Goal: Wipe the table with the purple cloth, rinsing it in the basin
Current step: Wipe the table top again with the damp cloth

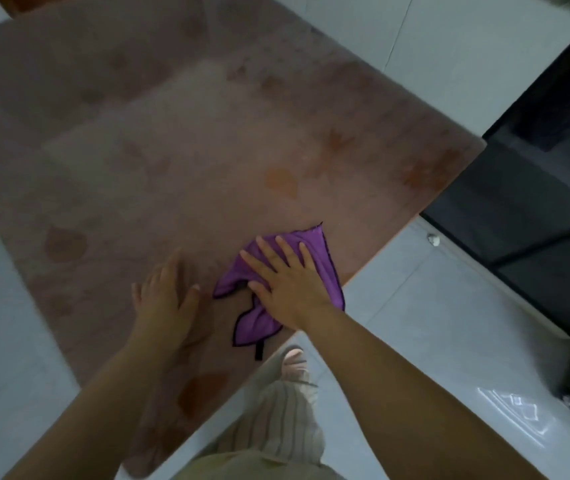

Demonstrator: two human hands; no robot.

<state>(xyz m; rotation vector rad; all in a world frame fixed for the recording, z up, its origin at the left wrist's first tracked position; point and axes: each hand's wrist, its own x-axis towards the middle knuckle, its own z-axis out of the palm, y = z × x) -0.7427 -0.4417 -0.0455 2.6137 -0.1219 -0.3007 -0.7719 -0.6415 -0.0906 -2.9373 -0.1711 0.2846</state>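
Pinkish-brown and faintly glossy, the tabletop (pixel 207 140) fills most of the view, a broad slab with rounded corners and a pattern of orange leaf and flower shapes showing softly through its sheen. Pale grey tiled floor (pixel 415 306) surrounds it, and a dark glass-fronted cabinet (pixel 536 220) stands off to your right. No basin is in view.

You are in the wiping step. The cloth (pixel 314 242) lies on the tabletop near its right edge, close to the near corner. It is purple with a thin black hem, soft and plush like microfibre, bunched into loose folds, with one pointed corner sticking out ahead of your fingers and a flap and small black tag trailing back toward you.

Your right hand (pixel 287 278) lies flat on the cloth, fingers spread wide, palm pressing down rather than gripping. Your left hand (pixel 166 292) rests open and flat on the bare tabletop just beside the cloth, holding nothing, probably bracing you.

Most of the surface ahead and to your left looks untouched. The next move likely calls for steady downward pressure and a long sweep across it, keeping the cloth from rucking up under your palm. Rinsing will mean gathering the cloth and finding the basin.
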